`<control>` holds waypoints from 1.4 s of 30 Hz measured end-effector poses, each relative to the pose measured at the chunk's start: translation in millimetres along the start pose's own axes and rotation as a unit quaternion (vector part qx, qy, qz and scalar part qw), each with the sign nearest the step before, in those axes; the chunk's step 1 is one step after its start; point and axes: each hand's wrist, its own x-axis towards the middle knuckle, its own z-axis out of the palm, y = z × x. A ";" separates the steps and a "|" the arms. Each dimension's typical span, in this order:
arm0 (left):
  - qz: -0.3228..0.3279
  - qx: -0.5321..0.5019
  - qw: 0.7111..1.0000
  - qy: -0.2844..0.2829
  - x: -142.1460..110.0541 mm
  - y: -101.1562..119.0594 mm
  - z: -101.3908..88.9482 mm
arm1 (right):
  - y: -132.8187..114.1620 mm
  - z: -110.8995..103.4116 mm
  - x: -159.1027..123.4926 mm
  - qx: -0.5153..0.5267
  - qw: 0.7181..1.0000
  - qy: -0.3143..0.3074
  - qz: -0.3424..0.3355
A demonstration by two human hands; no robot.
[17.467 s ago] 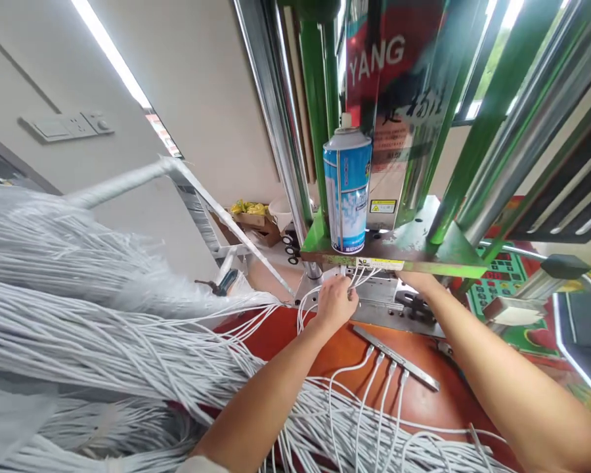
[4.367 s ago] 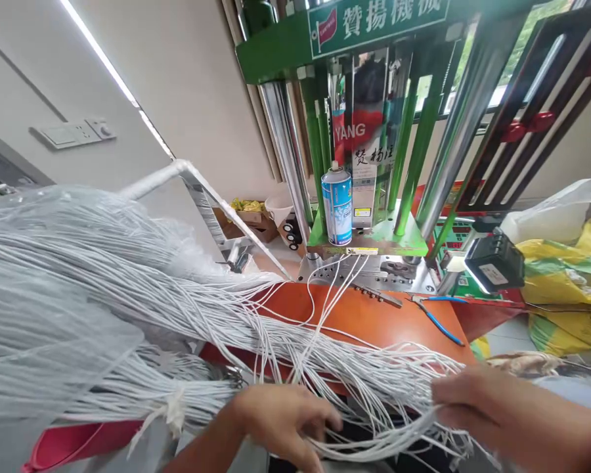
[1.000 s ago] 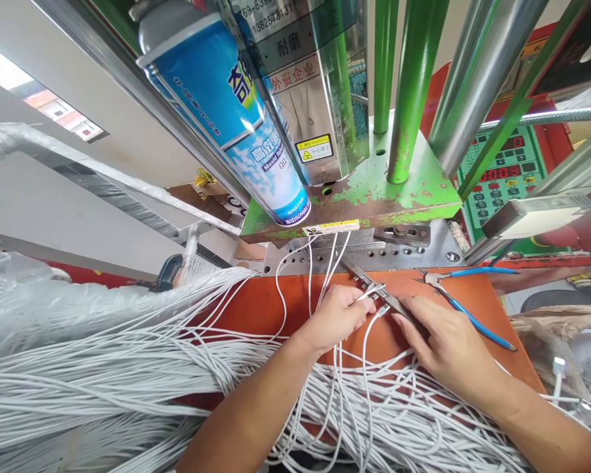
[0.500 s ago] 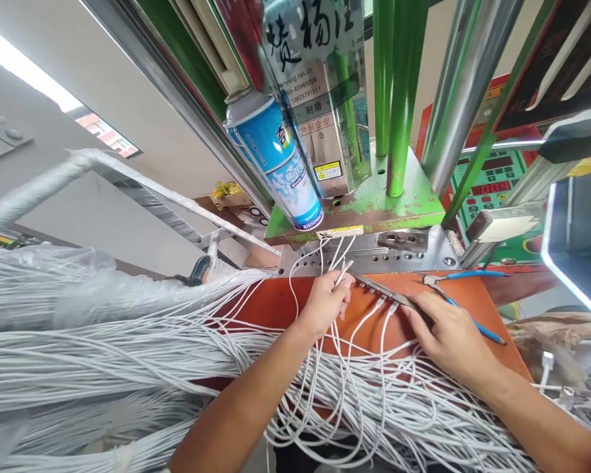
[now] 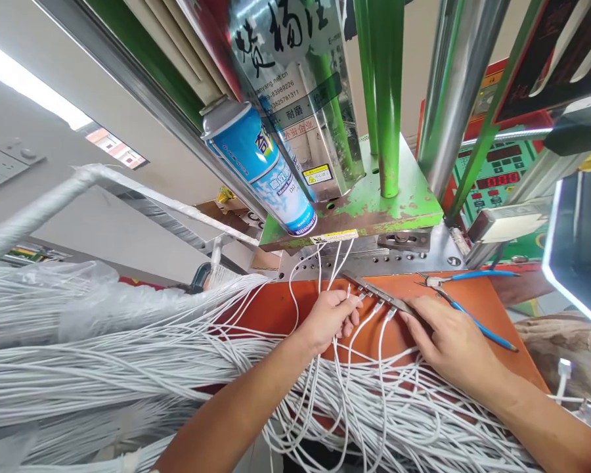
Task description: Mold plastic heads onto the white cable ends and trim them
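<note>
My left hand [image 5: 331, 320] is closed in a pinch on thin white cables, beside the left part of a narrow metal bar [image 5: 377, 291]. One cable tip [image 5: 349, 290] points up above its thumb, and another end meets the bar's edge at the fingertips; whether it is seated I cannot tell. Two white cables with plugs [image 5: 390, 315] hang from the bar's near edge further right. My right hand [image 5: 443, 328] grips the bar's right end between thumb and fingers. Loops of white cable [image 5: 359, 401] lie below both hands.
Blue-handled pliers [image 5: 477, 322] lie on the orange tabletop [image 5: 270, 305] at the right. Behind stands a green press [image 5: 414, 203] over a metal base, with a blue spray can [image 5: 280, 180] on it. Bundled white cables [image 5: 103, 368] fill the left side.
My left hand has moved down and closer to the bar, bringing a cable end against its edge. My right hand keeps its grip. The view has shifted slightly.
</note>
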 end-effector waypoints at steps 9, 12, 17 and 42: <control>0.006 0.048 0.999 0.012 -1.8 2.5 6.2 | -1.3 -1.4 2.1 -0.023 1.000 0.007 -0.012; 0.010 0.052 0.998 0.017 -2.6 2.4 6.0 | -1.3 -1.5 2.1 -0.023 1.000 0.011 -0.013; 0.013 0.053 0.998 0.019 -4.2 2.9 7.9 | -0.6 -0.6 2.0 -0.025 1.000 0.009 -0.014; 0.089 0.170 0.977 0.091 2.5 8.0 -10.6 | -2.0 -1.0 0.5 0.001 1.000 0.002 0.013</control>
